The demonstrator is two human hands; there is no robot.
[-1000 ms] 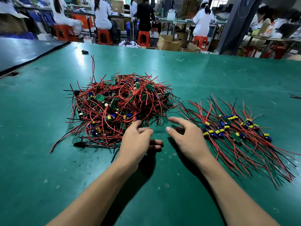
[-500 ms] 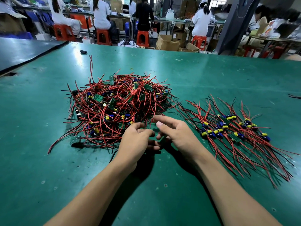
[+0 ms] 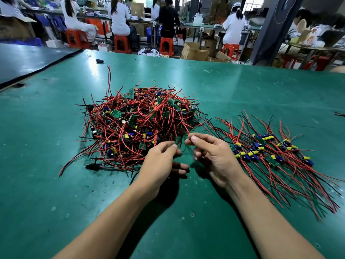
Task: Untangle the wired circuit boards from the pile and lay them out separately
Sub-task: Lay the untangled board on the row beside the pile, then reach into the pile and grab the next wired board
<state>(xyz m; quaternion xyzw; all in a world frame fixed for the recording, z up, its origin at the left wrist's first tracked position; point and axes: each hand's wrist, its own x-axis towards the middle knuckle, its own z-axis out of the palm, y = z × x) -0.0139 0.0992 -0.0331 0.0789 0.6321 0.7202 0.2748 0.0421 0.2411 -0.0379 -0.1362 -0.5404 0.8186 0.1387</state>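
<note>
Head view: tangled pile [image 3: 138, 124] of wired circuit boards sat center-left on the green table [image 3: 242, 86]. Red/blk leads looped every way, so boards prob. had to be teased out one at a time. Laid-out boards [image 3: 268, 152] lay to the right in a loose row, leads fanned toward near-right, likely so they wouldn't re-snag. Their far-left leads reached close to the pile's right edge.

Right hand [image 3: 216, 157] was at the pile's near edge, between pile and row. Thumb + index tips were pressed together, pinching a red wire [image 3: 184, 127] that ran back into the pile; other fingers were loosely curled. Left hand [image 3: 160, 163] was just beside it, thumb + index tips closed together near the pile. Couldn't tell if a lead was in that pinch. Its other fingers were stretched out low over the table.

Step looked like singling out one lead to pull a board free. Most of the pile was left.
</note>
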